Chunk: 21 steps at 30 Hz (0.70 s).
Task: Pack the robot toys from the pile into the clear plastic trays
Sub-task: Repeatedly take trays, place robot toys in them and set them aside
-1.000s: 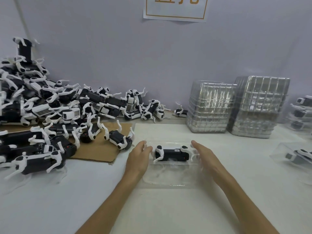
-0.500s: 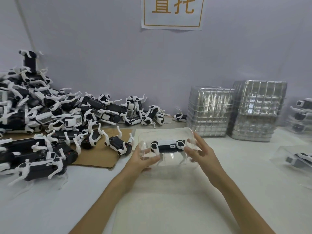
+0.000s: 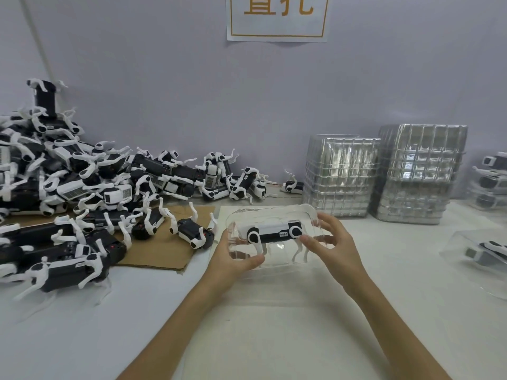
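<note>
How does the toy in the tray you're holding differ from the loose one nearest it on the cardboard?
The trayed toy shows a white side with a small label; the loose toy shows mostly black body. The trayed toy's legs point down; the loose toy's point up. The trayed toy sits in the clear tray held by left hand and right hand; the loose toy lies untouched on cardboard. Both are black-and-white four-legged robots.

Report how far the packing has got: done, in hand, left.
Done: a few packed trays stacked at the far right, plus one filled tray lying nearer. In hand: the left hand and right hand hold a clear tray with one robot toy inside. Left: most of it, a large pile of toys on the left, with empty tray stacks waiting.
</note>
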Each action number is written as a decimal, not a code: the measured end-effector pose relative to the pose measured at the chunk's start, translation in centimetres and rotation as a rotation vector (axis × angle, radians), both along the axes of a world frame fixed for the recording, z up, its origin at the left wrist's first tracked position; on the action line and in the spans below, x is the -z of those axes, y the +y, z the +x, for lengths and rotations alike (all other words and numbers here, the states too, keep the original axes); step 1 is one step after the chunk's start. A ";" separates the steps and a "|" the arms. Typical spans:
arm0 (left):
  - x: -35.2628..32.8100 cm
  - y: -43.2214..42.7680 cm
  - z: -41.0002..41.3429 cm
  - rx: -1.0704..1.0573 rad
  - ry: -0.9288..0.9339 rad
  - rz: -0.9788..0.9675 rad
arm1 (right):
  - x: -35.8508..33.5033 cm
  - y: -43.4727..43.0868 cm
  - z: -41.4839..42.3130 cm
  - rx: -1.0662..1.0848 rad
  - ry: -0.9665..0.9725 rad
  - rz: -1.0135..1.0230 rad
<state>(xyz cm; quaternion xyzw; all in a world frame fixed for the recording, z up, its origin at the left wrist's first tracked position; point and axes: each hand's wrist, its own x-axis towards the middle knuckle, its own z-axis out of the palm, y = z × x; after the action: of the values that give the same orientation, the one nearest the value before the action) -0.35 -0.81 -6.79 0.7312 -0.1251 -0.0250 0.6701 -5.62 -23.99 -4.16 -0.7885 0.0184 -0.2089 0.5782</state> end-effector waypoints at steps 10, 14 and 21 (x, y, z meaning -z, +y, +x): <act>0.9 -1.6 -0.5 -0.198 -0.083 0.058 | 0.8 3.1 -0.6 0.341 -0.449 -0.409; 1.4 -2.1 -1.2 -0.237 -0.097 0.099 | 1.7 4.8 -0.7 0.267 -0.177 -0.608; 1.6 -3.7 -2.8 -0.205 -0.228 0.173 | 2.2 4.5 -0.5 0.405 0.025 -0.714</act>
<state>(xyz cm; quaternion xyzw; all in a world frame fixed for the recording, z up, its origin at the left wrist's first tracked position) -3.11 -4.49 -8.38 0.7933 -0.1226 0.1158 0.5850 -6.11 -19.53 -6.35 -0.9226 0.1068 -0.3020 0.2151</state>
